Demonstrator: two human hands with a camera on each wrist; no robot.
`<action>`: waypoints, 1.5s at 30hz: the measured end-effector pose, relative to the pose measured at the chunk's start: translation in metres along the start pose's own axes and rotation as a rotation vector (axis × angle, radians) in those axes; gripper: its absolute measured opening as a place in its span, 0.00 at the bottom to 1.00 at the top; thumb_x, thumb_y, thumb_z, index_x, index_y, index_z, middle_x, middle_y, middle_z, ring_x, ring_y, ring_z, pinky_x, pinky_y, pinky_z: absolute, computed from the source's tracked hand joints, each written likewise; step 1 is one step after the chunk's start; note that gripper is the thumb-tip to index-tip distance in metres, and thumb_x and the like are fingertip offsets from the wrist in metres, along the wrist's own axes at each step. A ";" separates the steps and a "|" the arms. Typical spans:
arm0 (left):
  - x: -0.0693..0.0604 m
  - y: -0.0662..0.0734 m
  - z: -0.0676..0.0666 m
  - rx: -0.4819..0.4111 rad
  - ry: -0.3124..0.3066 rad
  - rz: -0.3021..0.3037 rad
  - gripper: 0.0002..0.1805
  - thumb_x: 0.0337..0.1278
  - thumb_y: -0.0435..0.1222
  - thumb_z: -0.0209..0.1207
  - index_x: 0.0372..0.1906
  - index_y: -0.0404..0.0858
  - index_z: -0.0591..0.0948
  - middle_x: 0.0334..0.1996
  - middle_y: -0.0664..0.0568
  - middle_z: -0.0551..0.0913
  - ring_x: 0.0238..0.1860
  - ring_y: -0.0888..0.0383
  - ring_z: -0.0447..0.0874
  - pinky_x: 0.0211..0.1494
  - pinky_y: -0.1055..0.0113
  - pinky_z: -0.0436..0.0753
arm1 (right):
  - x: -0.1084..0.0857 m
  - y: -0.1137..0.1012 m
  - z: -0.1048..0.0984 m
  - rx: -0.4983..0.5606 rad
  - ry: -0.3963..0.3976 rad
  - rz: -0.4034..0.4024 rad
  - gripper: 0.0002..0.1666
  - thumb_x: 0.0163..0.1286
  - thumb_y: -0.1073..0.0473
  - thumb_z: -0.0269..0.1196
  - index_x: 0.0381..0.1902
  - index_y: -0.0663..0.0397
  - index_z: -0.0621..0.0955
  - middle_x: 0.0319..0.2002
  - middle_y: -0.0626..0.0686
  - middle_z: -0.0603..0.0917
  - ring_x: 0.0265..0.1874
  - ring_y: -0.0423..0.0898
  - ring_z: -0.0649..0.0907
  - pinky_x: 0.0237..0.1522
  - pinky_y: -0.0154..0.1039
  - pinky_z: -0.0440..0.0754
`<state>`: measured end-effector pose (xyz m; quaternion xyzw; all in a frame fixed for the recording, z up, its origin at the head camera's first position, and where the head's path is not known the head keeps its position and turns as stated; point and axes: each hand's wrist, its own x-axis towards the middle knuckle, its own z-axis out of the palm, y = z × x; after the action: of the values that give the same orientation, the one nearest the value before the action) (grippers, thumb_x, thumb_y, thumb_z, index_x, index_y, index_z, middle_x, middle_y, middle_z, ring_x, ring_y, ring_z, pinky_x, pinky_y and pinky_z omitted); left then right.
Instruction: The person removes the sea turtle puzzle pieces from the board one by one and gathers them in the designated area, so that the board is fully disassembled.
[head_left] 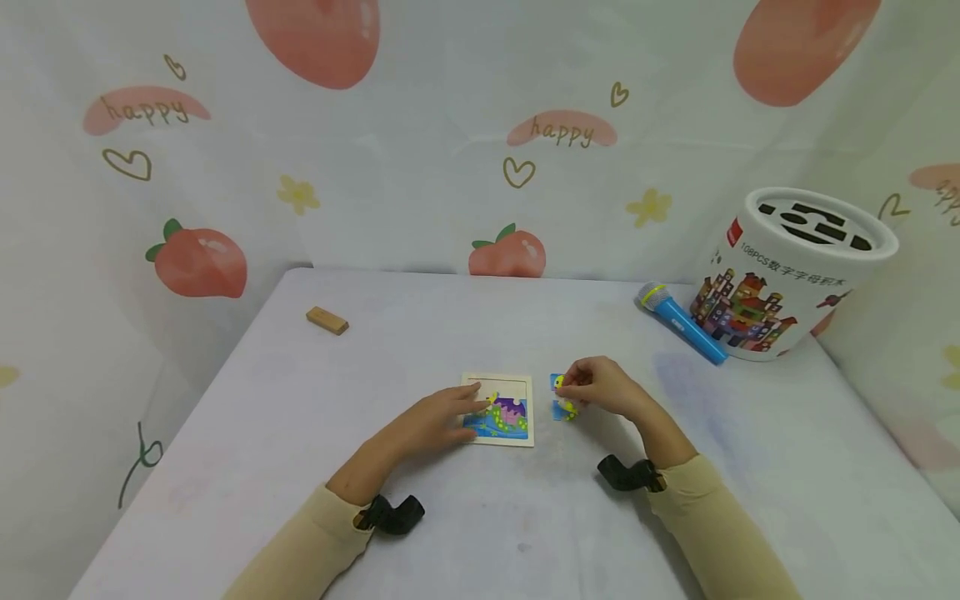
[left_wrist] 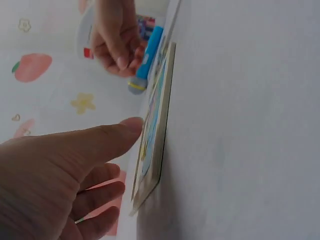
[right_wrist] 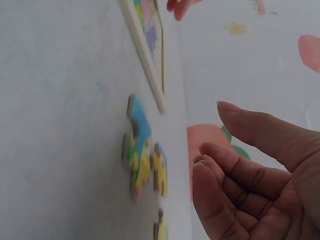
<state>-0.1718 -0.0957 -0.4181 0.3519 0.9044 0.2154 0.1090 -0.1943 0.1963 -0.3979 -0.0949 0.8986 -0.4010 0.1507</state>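
Note:
A square jigsaw puzzle board (head_left: 530, 421) with a pale wooden rim lies on the table, its lower part filled by a colourful picture. My left hand (head_left: 435, 421) is over its left side, fingers loosely extended and holding nothing; in the left wrist view the thumb is close to the rim, and contact is unclear. Right of the board lie loose puzzle pieces (right_wrist: 142, 150) in blue, yellow and green. Just above them hovers my right hand (head_left: 606, 387). Its thumb and bent fingers stand apart in the right wrist view, with nothing between them.
A blue toy microphone (head_left: 686, 325) lies at the back right, against a large white bucket (head_left: 780, 283) with a slotted lid. At the back left is a small wooden block (head_left: 327, 321). A printed cloth (head_left: 420, 192) hangs behind the table.

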 end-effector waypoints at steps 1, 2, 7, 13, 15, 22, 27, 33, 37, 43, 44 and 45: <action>-0.001 0.002 0.001 -0.001 -0.013 -0.005 0.27 0.58 0.42 0.60 0.63 0.42 0.72 0.68 0.43 0.64 0.69 0.45 0.61 0.68 0.52 0.65 | 0.001 -0.002 0.001 0.000 -0.004 -0.010 0.13 0.60 0.57 0.65 0.33 0.64 0.79 0.25 0.51 0.78 0.23 0.42 0.75 0.29 0.36 0.80; -0.002 0.004 0.003 0.001 -0.027 -0.009 0.28 0.58 0.42 0.60 0.64 0.43 0.71 0.69 0.43 0.63 0.69 0.46 0.61 0.68 0.52 0.65 | 0.003 -0.004 0.003 -0.007 -0.007 -0.024 0.13 0.60 0.57 0.65 0.33 0.64 0.79 0.24 0.51 0.78 0.22 0.42 0.75 0.28 0.36 0.79; -0.006 0.011 0.008 0.013 -0.088 -0.016 0.26 0.63 0.42 0.55 0.65 0.45 0.70 0.69 0.42 0.61 0.70 0.45 0.59 0.69 0.52 0.64 | 0.012 -0.016 0.012 -0.027 -0.026 -0.085 0.12 0.59 0.57 0.66 0.33 0.63 0.80 0.23 0.49 0.76 0.22 0.41 0.73 0.25 0.33 0.74; -0.009 0.015 0.008 0.049 -0.101 0.050 0.21 0.64 0.39 0.54 0.61 0.43 0.75 0.68 0.35 0.60 0.70 0.41 0.57 0.68 0.50 0.64 | 0.024 -0.029 0.025 -0.043 -0.071 -0.156 0.15 0.57 0.57 0.68 0.37 0.62 0.81 0.29 0.52 0.81 0.28 0.41 0.77 0.32 0.32 0.77; -0.010 0.016 0.008 0.050 -0.108 0.049 0.21 0.64 0.39 0.54 0.61 0.43 0.75 0.68 0.35 0.60 0.71 0.41 0.56 0.68 0.50 0.64 | 0.028 -0.033 0.029 -0.045 -0.093 -0.167 0.15 0.56 0.57 0.69 0.38 0.62 0.82 0.31 0.52 0.82 0.30 0.41 0.78 0.34 0.32 0.78; -0.010 0.017 0.006 0.049 -0.127 0.043 0.21 0.64 0.40 0.54 0.61 0.43 0.75 0.69 0.36 0.59 0.71 0.42 0.54 0.68 0.51 0.66 | 0.042 -0.042 0.045 -0.064 -0.165 -0.164 0.15 0.54 0.62 0.69 0.39 0.63 0.83 0.32 0.53 0.84 0.29 0.40 0.79 0.34 0.32 0.79; -0.011 0.019 0.004 0.024 -0.135 0.041 0.21 0.64 0.40 0.54 0.61 0.43 0.75 0.69 0.35 0.58 0.72 0.42 0.52 0.68 0.51 0.65 | 0.045 -0.045 0.052 -0.057 -0.185 -0.100 0.14 0.53 0.63 0.70 0.38 0.62 0.83 0.31 0.52 0.83 0.29 0.40 0.78 0.35 0.32 0.78; -0.013 0.021 0.002 0.003 -0.144 0.025 0.22 0.63 0.40 0.55 0.61 0.42 0.75 0.69 0.35 0.57 0.72 0.42 0.52 0.67 0.50 0.65 | 0.045 -0.043 0.056 -0.053 -0.184 -0.075 0.13 0.53 0.62 0.70 0.37 0.61 0.82 0.30 0.51 0.82 0.29 0.41 0.77 0.34 0.32 0.77; -0.012 0.021 0.002 -0.012 -0.144 0.015 0.22 0.63 0.40 0.55 0.61 0.42 0.74 0.70 0.35 0.57 0.72 0.42 0.51 0.67 0.50 0.65 | 0.044 -0.042 0.058 -0.050 -0.167 -0.098 0.13 0.54 0.62 0.70 0.37 0.62 0.82 0.30 0.51 0.81 0.28 0.40 0.76 0.32 0.30 0.76; -0.011 0.018 0.004 -0.006 -0.146 0.020 0.22 0.63 0.40 0.55 0.62 0.43 0.74 0.70 0.36 0.56 0.72 0.42 0.50 0.67 0.50 0.66 | 0.044 -0.042 0.060 -0.021 -0.153 -0.100 0.12 0.54 0.64 0.69 0.36 0.62 0.80 0.29 0.51 0.79 0.27 0.41 0.75 0.31 0.30 0.75; -0.011 0.018 0.004 -0.008 -0.147 0.019 0.22 0.63 0.41 0.55 0.62 0.43 0.74 0.70 0.37 0.56 0.73 0.42 0.50 0.68 0.50 0.65 | 0.044 -0.042 0.060 -0.011 -0.151 -0.095 0.12 0.54 0.64 0.69 0.36 0.62 0.79 0.29 0.51 0.78 0.27 0.41 0.75 0.31 0.30 0.75; -0.011 0.018 0.004 -0.008 -0.147 0.016 0.22 0.63 0.41 0.55 0.62 0.43 0.74 0.70 0.37 0.56 0.73 0.43 0.50 0.68 0.50 0.65 | 0.043 -0.042 0.060 0.002 -0.150 -0.092 0.12 0.55 0.65 0.69 0.36 0.61 0.78 0.30 0.51 0.78 0.28 0.41 0.75 0.31 0.30 0.75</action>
<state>-0.1515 -0.0901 -0.4128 0.3738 0.8901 0.1933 0.1749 -0.2123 0.1146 -0.4125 -0.1656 0.8791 -0.4003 0.1990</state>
